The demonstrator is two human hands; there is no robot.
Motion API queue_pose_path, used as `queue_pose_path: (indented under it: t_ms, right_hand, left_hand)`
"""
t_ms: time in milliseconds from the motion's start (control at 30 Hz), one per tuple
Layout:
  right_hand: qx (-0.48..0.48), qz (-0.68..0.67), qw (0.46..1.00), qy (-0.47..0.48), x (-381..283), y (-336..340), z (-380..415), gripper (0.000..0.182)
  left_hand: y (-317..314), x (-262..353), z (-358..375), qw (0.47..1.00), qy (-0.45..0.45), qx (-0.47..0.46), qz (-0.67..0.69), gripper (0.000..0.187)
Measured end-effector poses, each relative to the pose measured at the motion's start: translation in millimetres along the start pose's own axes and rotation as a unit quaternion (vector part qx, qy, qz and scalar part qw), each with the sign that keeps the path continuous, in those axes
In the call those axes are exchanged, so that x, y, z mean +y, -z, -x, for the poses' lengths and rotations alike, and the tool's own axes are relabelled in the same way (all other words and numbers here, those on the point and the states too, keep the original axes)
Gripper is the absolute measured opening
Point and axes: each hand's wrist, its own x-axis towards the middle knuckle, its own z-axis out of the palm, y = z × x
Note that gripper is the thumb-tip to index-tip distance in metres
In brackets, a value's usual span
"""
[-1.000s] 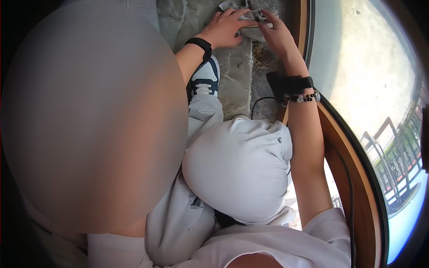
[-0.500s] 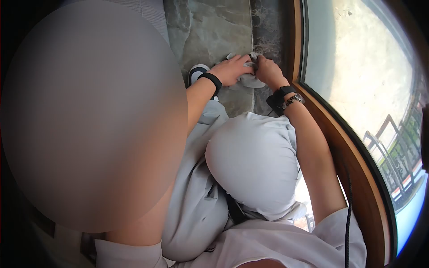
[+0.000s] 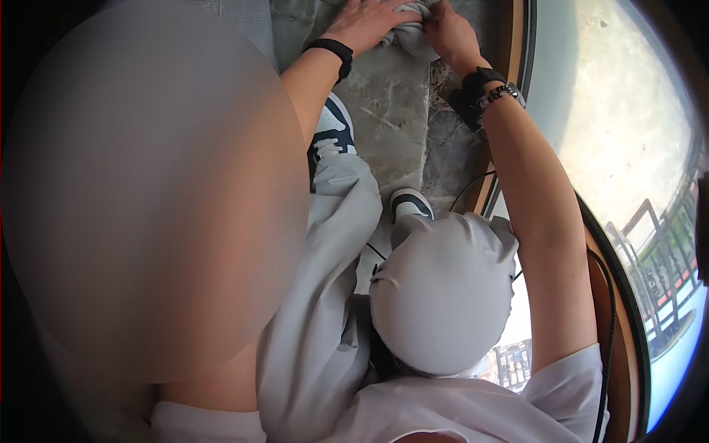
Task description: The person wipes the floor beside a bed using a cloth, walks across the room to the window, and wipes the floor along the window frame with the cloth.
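At the top of the head view, a light grey cloth (image 3: 415, 40) lies bunched on the marbled stone floor. My left hand (image 3: 363, 23) rests against its left side, fingers reaching onto the fabric. My right hand (image 3: 452, 35) is closed on the cloth's right side, its fingertips near the upper frame edge. The part of the cloth beneath my fingers is hidden. A black band (image 3: 331, 55) is on my left wrist, and a dark watch with a beaded bracelet (image 3: 500, 94) circles my right wrist.
A wooden frame (image 3: 515, 44) and a large glass pane (image 3: 591, 96) run along the right. My shoes (image 3: 336, 122) stand on the grey stone floor (image 3: 384, 103). A black cable (image 3: 607, 332) hangs beside my right arm. A blurred round patch covers the left.
Both hands and the cloth sit higher in the view, farther from my body. More floor and a second shoe now show below them.
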Motion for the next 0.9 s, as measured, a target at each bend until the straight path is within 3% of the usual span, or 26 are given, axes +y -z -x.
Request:
queue_pose_path:
  t_ms: [33,133,200,233,400,467,667,900]
  right_hand:
    - [-0.016,-0.002,1.000,-0.012,-1.2,-0.4,1.4,0.021]
    - [-0.057,0.012,0.998,-0.024,-4.0,2.1,-1.7,0.025]
    - [-0.098,0.043,0.994,-0.008,-11.4,3.1,2.3,0.033]
    - [-0.168,0.084,0.982,0.008,-27.1,20.2,11.0,0.035]
    - [-0.345,0.104,0.932,0.046,-40.7,20.4,76.6,0.035]
    - [-0.282,0.078,0.952,0.089,-35.0,16.3,110.9,0.032]
    - [-0.279,0.089,0.954,0.066,-37.7,17.1,99.1,0.032]
    - [-0.237,0.068,0.968,0.039,-45.6,15.9,105.5,0.023]
  left_hand:
    - [6.3,2.8,-2.3,0.999,0.006,-0.034,0.002,0.048]
    - [32.8,15.0,-5.3,0.975,0.100,-0.082,0.178,0.047]
    - [18.9,18.4,1.1,0.966,0.110,-0.150,0.178,0.054]
    - [9.7,22.1,8.9,0.960,0.115,-0.183,0.177,0.058]
    - [11.2,80.4,74.8,0.936,0.052,-0.279,0.207,0.060]
    - [14.9,94.6,93.8,0.925,0.052,-0.296,0.231,0.063]
    - [6.2,78.1,83.1,0.940,0.037,-0.256,0.224,0.059]
    - [17.2,61.7,73.3,0.935,0.012,-0.276,0.220,0.055]
